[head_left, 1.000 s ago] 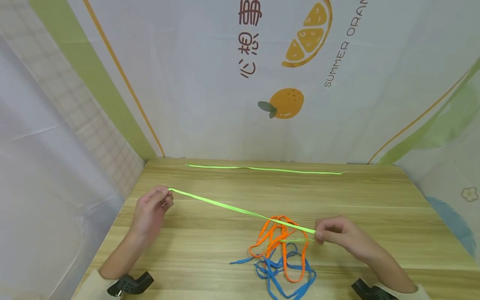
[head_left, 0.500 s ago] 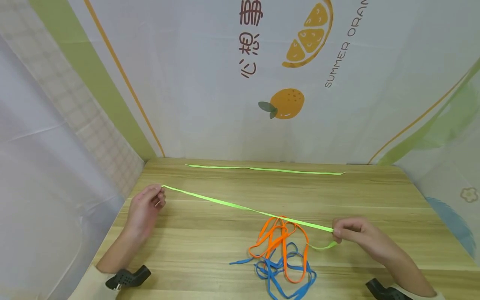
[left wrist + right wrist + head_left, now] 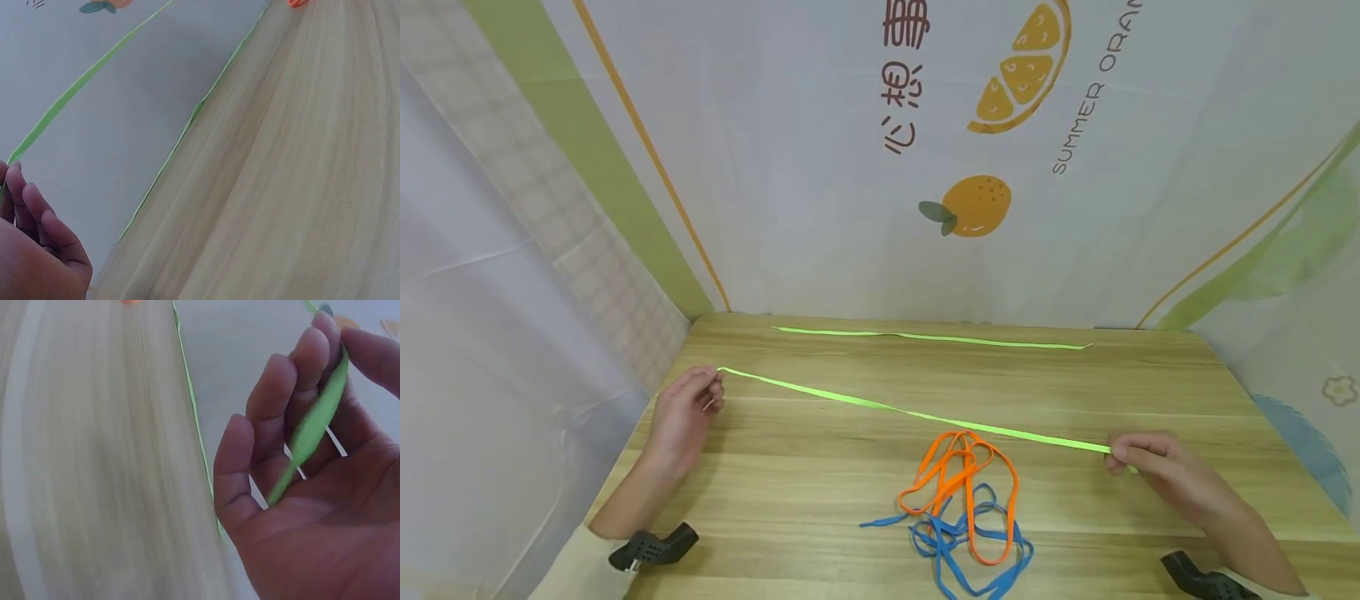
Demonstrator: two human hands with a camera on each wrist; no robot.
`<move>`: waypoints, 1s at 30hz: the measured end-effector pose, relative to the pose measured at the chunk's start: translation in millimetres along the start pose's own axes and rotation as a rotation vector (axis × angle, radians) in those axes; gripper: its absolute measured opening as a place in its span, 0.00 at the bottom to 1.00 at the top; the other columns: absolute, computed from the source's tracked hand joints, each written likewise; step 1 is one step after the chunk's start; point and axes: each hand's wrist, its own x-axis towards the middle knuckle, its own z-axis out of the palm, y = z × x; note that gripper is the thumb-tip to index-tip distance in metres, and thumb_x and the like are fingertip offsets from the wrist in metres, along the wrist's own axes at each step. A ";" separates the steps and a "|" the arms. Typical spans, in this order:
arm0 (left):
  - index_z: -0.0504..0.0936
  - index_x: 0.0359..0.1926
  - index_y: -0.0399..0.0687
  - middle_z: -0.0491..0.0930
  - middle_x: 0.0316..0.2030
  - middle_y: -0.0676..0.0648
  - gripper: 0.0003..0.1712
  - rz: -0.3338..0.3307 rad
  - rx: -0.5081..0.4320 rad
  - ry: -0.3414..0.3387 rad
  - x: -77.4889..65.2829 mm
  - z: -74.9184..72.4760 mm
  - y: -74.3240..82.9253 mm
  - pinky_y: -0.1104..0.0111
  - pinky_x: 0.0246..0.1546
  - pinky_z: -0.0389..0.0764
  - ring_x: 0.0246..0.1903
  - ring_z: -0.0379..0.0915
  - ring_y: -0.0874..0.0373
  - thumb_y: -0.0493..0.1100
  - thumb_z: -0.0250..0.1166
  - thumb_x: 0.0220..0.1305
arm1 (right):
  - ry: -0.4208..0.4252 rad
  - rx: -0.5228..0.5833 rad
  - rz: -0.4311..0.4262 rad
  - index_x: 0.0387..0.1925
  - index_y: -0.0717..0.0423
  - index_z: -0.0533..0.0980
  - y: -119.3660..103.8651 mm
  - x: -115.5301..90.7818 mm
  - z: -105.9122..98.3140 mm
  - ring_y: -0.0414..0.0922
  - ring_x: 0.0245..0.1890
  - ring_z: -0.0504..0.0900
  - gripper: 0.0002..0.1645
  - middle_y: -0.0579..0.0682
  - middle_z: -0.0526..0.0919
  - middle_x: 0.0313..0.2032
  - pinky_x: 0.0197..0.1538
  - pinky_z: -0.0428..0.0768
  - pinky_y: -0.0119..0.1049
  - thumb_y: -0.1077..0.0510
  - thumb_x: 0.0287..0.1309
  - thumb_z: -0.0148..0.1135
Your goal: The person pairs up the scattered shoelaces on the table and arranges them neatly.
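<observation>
A flat neon-green shoelace point(image 3: 865, 402) is stretched between both hands above the table, sloping down to the right in the head view. My left hand point(image 3: 683, 417) pinches one end between thumb and fingertips. Toward the other end, my right hand point(image 3: 1165, 467) pinches the lace; its short loose tail point(image 3: 315, 425) hangs across the palm in the right wrist view. A second neon-green shoelace point(image 3: 940, 337) lies straight along the table's back edge. Nearer the front, an orange shoelace point(image 3: 968, 500) lies in loose loops, partly over a tangled blue shoelace point(image 3: 951, 546).
The wood-grain table point(image 3: 790, 517) meets a white printed cloth point(image 3: 820, 208) at its back edge. More cloth hangs at the left and right sides. A black wrist device point(image 3: 655, 548) sits at the left sleeve, and another point(image 3: 1206, 579) at the right.
My right hand has slid rightward along the green shoelace, and its loose tail has left the orange pile. My left hand has shifted slightly left and back, lengthening the stretched part.
</observation>
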 end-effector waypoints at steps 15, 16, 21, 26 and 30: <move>0.88 0.37 0.49 0.84 0.38 0.53 0.20 0.010 0.030 -0.006 1.1 -0.9 0.2 0.73 0.41 0.76 0.35 0.75 0.64 0.36 0.55 0.87 | 0.018 0.310 -0.083 0.62 0.61 0.86 18.2 -15.8 -30.3 0.39 0.55 0.87 0.36 0.45 0.91 0.53 0.62 0.79 0.30 0.77 0.83 0.30; 0.88 0.37 0.49 0.84 0.38 0.54 0.20 0.012 0.037 -0.006 1.4 -0.8 0.4 0.73 0.41 0.76 0.35 0.75 0.64 0.36 0.55 0.87 | 0.027 0.316 -0.086 0.62 0.61 0.86 17.7 -16.6 -31.3 0.39 0.54 0.87 0.36 0.45 0.91 0.53 0.62 0.79 0.30 0.76 0.83 0.30; 0.89 0.36 0.50 0.83 0.35 0.53 0.19 0.022 0.075 0.000 2.5 -0.9 0.5 0.71 0.42 0.76 0.35 0.74 0.62 0.36 0.57 0.86 | 0.109 0.328 -0.095 0.57 0.61 0.88 15.3 -18.7 -35.3 0.39 0.52 0.88 0.36 0.46 0.92 0.50 0.60 0.80 0.30 0.76 0.83 0.30; 0.88 0.35 0.50 0.81 0.32 0.53 0.19 0.020 0.103 0.010 2.4 -0.1 0.4 0.70 0.42 0.76 0.35 0.73 0.60 0.33 0.58 0.85 | 0.297 0.337 -0.082 0.49 0.63 0.89 13.2 -17.9 -33.6 0.41 0.46 0.88 0.32 0.48 0.92 0.44 0.56 0.83 0.32 0.76 0.83 0.36; 0.89 0.34 0.49 0.79 0.30 0.53 0.19 0.015 0.119 0.015 2.5 1.3 0.3 0.70 0.42 0.76 0.35 0.73 0.60 0.33 0.58 0.84 | 0.411 0.384 -0.087 0.46 0.66 0.89 12.7 -16.3 -31.9 0.43 0.44 0.87 0.29 0.50 0.91 0.41 0.52 0.84 0.34 0.75 0.84 0.39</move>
